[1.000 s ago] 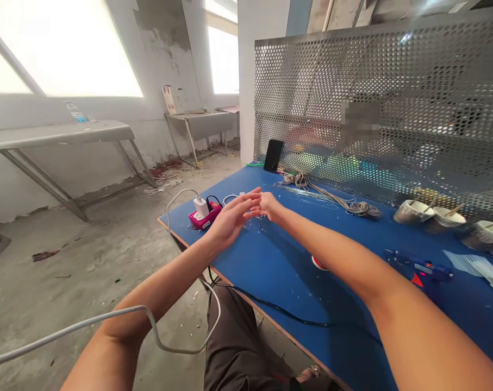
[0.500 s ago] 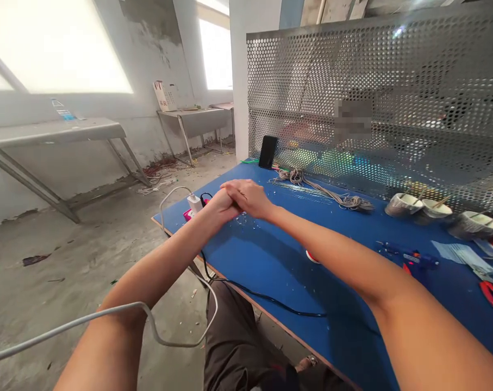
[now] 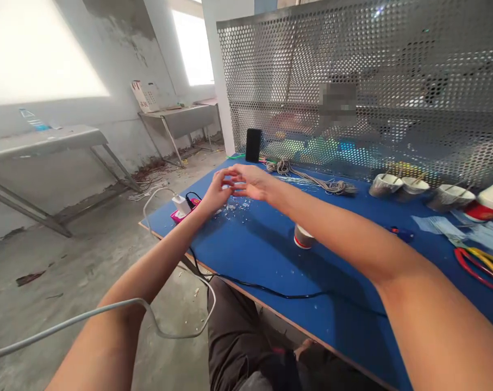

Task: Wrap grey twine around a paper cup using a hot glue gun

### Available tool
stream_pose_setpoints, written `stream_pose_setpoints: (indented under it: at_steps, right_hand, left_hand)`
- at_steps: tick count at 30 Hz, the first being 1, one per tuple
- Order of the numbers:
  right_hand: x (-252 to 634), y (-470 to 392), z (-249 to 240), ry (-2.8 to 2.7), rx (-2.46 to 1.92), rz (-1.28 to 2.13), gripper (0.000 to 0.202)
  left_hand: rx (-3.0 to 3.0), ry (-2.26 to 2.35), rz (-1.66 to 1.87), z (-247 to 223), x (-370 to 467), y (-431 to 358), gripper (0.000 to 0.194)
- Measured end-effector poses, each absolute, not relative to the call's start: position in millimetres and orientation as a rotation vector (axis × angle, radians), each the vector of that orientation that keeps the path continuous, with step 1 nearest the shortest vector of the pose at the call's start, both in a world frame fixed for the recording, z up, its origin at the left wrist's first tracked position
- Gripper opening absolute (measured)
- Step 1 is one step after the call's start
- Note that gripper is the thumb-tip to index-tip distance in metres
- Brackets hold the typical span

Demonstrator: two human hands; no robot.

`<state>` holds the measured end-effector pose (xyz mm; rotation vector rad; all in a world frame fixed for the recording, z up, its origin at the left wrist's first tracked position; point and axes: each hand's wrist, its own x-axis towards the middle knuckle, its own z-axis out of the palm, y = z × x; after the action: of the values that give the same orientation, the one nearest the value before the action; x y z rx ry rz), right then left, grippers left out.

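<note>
Both arms reach out over the blue table (image 3: 254,255). My left hand (image 3: 218,190) has its fingers apart and holds nothing. Facing it, my right hand (image 3: 248,182) is loosely spread, its fingertips close to or touching those of the left. White scraps (image 3: 232,210) lie on the table just below the hands. A pink power strip (image 3: 178,216) with a white charger (image 3: 181,204) sits left of my left hand. Under my right forearm stands a paper cup (image 3: 303,238), partly hidden by the arm.
A black phone (image 3: 253,145) leans at the perforated metal screen (image 3: 279,70). Bundled cords (image 3: 336,187), several cups, a stack of cups (image 3: 491,201) and red and yellow handles (image 3: 480,266) lie rightward. A black cable (image 3: 266,291) runs along the front edge. Behind the screen, a person shows dimly.
My hands have come apart from their clasp and the fingers have opened. The view has shifted rightward, showing more of the paper cup and the cup stack.
</note>
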<state>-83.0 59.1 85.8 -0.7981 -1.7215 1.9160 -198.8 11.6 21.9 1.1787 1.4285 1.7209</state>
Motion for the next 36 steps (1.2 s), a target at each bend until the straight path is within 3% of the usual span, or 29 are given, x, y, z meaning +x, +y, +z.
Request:
stream_pose_setpoints:
  at_steps: [6, 19, 28, 33, 36]
  right_hand:
    - [-23, 66, 115, -1.874, -0.644, 1.779, 0.022]
    - [90, 38, 70, -1.986, -0.771, 1.642, 0.011]
    - [208, 2, 27, -1.901, -1.288, 1.229, 0.030]
    - [243, -3, 3, -1.840, -1.479, 1.017, 0.035]
    - [256, -5, 4, -1.804, -1.490, 0.862, 0.032]
  left_hand:
    - [1.132, 1.451, 1.679, 13, -209, -1, 0.018]
    - [1.316, 1.189, 1.561, 20, -164, -24, 0.004]
    - [1.759, 2.128, 1.260, 19, -187, -2, 0.016]
    - [2.151, 2.254, 0.792, 22, -198, 8, 0.037]
    - [2.162, 2.378, 0.792, 24, -193, 7, 0.027]
